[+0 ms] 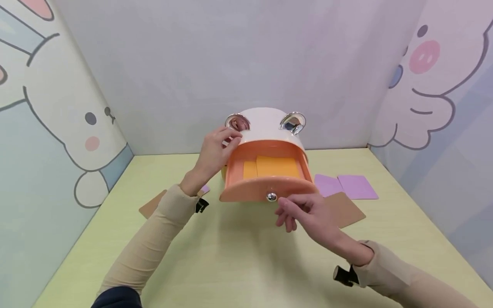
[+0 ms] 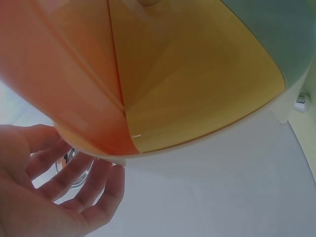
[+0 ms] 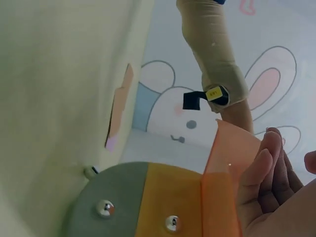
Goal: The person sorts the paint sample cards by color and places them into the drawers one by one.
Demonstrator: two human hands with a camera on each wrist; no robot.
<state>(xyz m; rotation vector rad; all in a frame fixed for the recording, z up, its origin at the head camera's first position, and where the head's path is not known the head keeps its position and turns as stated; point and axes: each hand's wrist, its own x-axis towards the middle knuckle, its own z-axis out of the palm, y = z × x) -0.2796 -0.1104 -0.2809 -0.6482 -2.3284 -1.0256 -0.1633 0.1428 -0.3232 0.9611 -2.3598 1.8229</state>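
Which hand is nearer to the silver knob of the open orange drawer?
Right. The right hand is just beside the silver knob; the left hand is farther away, by the white cabinet top.

A cartoon rabbit (image 1: 63, 100) decorates the left wall (image 1: 34, 218); a pink-snouted pig (image 1: 452, 60), the right wall (image 1: 464, 188). The tabletop (image 1: 231, 269) is pale yellow-green.
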